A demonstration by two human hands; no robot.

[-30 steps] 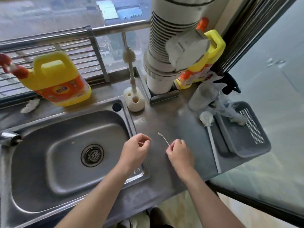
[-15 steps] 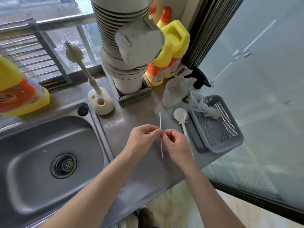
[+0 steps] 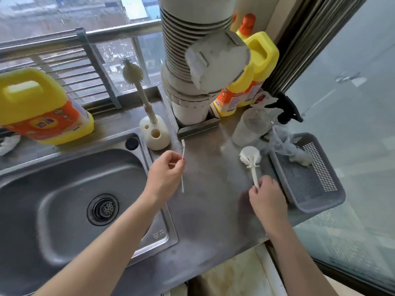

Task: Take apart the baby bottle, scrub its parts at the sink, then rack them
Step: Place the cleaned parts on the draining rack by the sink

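Left hand [image 3: 165, 174] pinches a thin white stick [image 3: 183, 151]; right hand [image 3: 268, 199] fingers pinch the brush [image 3: 252, 167] handle on the surface [image 3: 213, 201]. A fuller grip before lifting is advisable.

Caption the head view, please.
Left hand pinches a thin white stick; right hand holds the brush beside the basket.
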